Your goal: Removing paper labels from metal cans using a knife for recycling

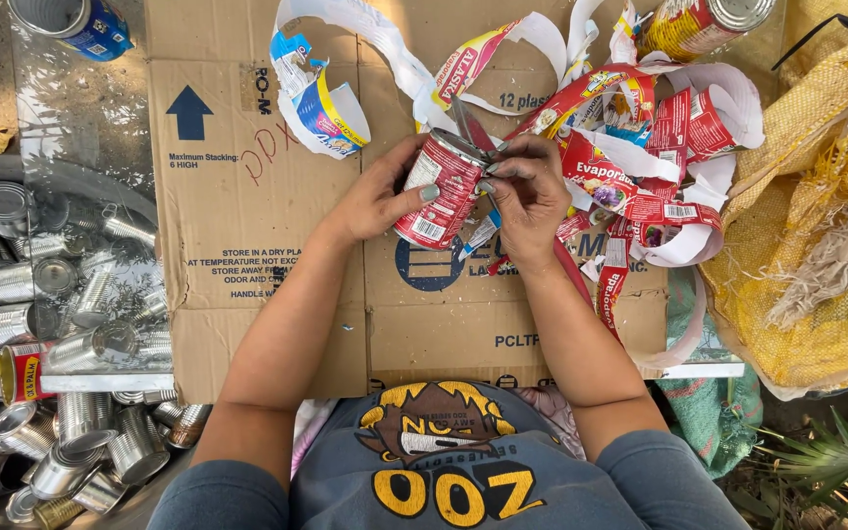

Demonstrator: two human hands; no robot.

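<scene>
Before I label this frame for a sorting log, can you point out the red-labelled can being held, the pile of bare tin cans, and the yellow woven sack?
Red-labelled can [441,191], head view, middle of its label.
Bare tin cans [80,294], head view, side of one can in the pile.
Yellow woven sack [817,245], head view, its folded upper surface.

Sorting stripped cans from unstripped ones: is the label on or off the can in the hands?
On. The can shows its red wrapper between the left hand and right hand.
</scene>
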